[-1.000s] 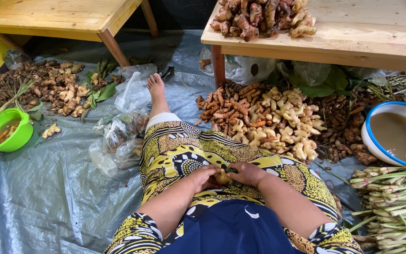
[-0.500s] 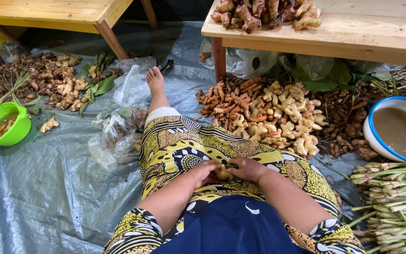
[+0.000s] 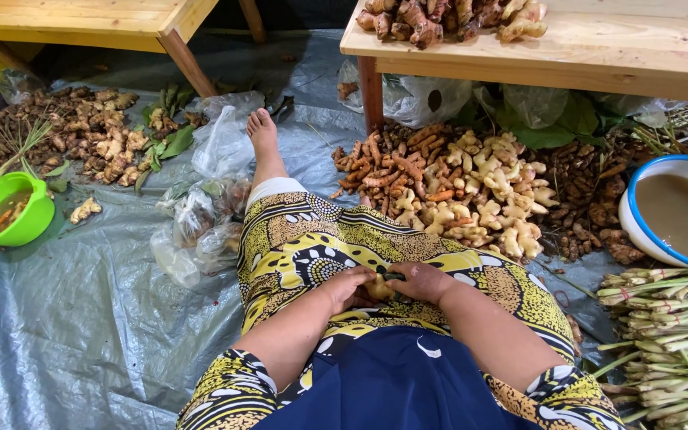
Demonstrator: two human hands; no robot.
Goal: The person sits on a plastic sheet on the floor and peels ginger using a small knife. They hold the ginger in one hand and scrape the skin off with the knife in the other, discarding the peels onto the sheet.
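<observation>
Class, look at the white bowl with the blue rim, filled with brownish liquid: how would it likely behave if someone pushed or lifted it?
The white bowl looks nearly full of brownish liquid, so it is probably heavy and apt to slosh or spill if pushed. It sits on a crinkled grey tarp, so it may drag rather than slide. Its wide, low shape suggests it is unlikely to tip.

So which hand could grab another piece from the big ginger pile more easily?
Probably the right hand. The ginger pile lies on the person's right side, while the left hand would have to cross the lap. Both hands meet on a small root piece.
</observation>
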